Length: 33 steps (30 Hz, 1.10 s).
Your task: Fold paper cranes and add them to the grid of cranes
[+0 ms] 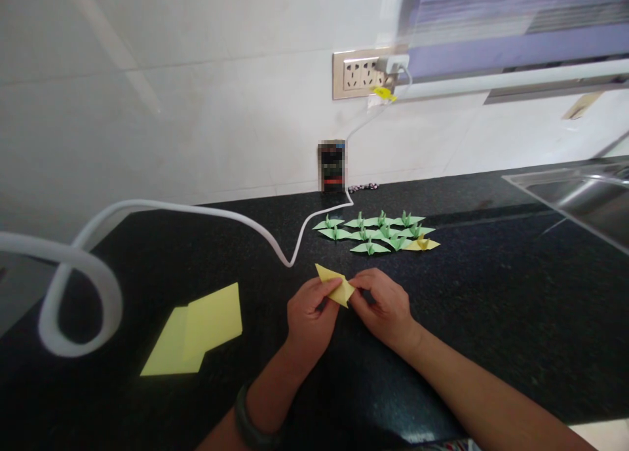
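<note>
A small folded piece of yellow paper (335, 284) is pinched between both of my hands just above the black countertop (491, 294). My left hand (310, 312) grips its lower left side, and my right hand (386, 305) pinches its right edge. Beyond my hands lies a cluster of several green paper cranes (374, 231) with one yellow crane (422, 244) at its right end. Two flat sheets of yellow paper (199, 331) lie on the counter to my left.
A white cable (211, 214) runs from a wall socket (366, 74) across the counter and loops at the left. A small dark device (332, 166) leans against the wall. A steel sink (580, 195) sits at the right.
</note>
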Available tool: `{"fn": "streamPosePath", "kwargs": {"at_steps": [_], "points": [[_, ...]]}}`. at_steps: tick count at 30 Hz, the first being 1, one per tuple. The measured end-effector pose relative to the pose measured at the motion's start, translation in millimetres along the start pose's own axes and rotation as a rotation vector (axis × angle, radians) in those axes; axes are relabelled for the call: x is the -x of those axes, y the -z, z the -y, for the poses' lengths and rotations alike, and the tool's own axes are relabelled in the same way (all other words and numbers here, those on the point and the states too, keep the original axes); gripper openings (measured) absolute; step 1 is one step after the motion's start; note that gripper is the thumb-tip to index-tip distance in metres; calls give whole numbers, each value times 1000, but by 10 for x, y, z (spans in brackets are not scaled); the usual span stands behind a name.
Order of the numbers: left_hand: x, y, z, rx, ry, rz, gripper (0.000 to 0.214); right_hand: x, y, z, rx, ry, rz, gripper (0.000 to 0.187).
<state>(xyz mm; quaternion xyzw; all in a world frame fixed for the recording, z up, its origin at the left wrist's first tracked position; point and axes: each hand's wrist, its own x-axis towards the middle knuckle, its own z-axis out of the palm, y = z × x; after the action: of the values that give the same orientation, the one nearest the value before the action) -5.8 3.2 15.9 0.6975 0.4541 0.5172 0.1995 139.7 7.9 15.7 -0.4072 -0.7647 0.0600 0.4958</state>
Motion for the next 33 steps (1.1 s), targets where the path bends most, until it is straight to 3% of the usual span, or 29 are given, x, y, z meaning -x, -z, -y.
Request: {"fn": "streamPosePath", "kwargs": {"at_steps": [15, 25, 33], "points": [[5, 17, -22, 54, -12, -15, 31, -51, 28, 100, -39, -54, -21, 7], [-3, 6, -38, 162, 159, -10, 23, -36, 9, 87, -12, -52, -10, 10], [-19, -6, -52, 197, 197, -7, 21, -39, 14, 101, -15, -74, 4, 11]]}}
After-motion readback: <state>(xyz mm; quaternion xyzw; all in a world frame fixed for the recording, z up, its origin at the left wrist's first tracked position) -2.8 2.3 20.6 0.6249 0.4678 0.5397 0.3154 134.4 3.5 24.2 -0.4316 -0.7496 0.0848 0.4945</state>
